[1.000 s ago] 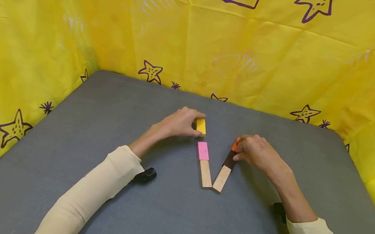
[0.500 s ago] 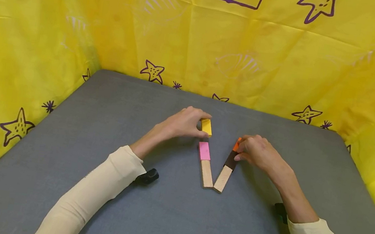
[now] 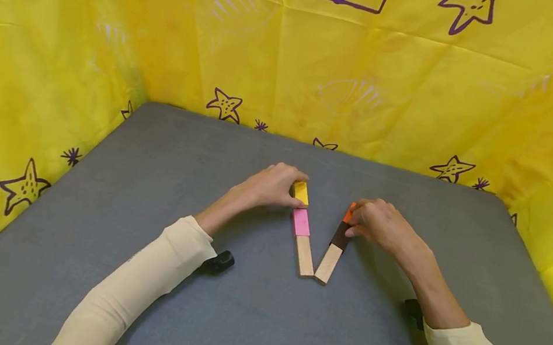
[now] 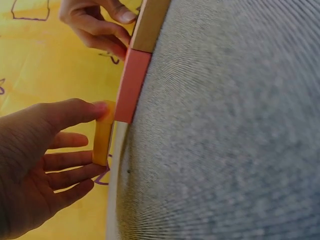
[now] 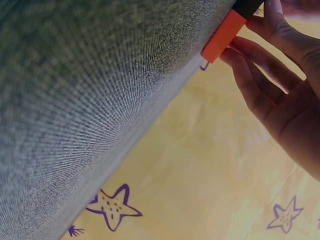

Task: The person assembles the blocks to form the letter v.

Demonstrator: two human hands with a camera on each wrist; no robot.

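My left hand point(image 3: 274, 186) pinches a yellow block point(image 3: 301, 193) by its ends, thumb at the near end. In the left wrist view this yellow block point(image 4: 102, 137) appears slightly off the table, right by the end of the pink block point(image 4: 133, 85). Below the pink block in the head view lies a plain wooden block point(image 3: 304, 256). My right hand point(image 3: 383, 226) holds the orange block point(image 3: 348, 213), fingers at its far end. Its thumb lies by the dark brown block point(image 3: 339, 236), which adjoins another plain wooden block point(image 3: 328, 264). Fingers partly cover the orange block.
The two rows of blocks form a V on the grey table point(image 3: 255, 323), their plain blocks meeting at the near point. Yellow cloth point(image 3: 293, 51) with starfish and fish drawings hangs around the back and sides. Dark wrist devices point(image 3: 220, 261) show below the sleeves.
My left hand moved the yellow block right, then slightly left and nearer, down to the pink block's far end. My right hand stayed at the orange block.
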